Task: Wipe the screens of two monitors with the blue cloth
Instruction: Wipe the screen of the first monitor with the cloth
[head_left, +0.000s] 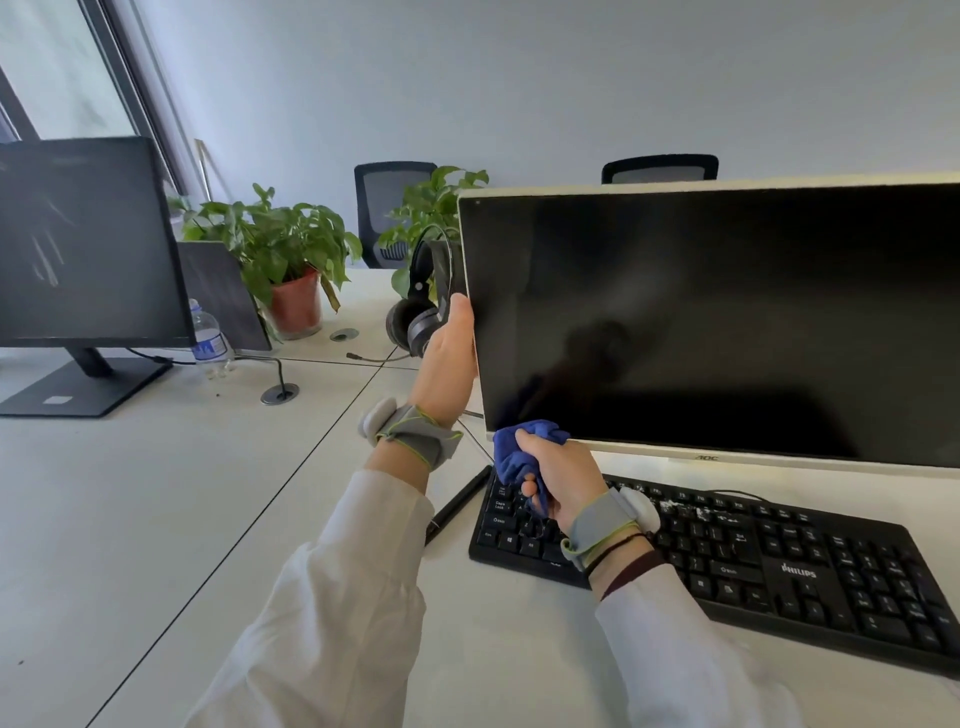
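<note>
Blue cloth (519, 449): bunched, right hand (558, 478) fingers curled round it, at white monitor (727, 322) lower-left corner; remaining area lies up-right; left hand (449, 353) grips left edge

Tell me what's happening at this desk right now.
A person is cleaning the white-framed monitor. The left hand holds its left edge, while the right hand grips the bunched blue cloth at the screen's lower left corner, just above the keyboard. The black monitor further left stands alone, with no hand on it.
</note>
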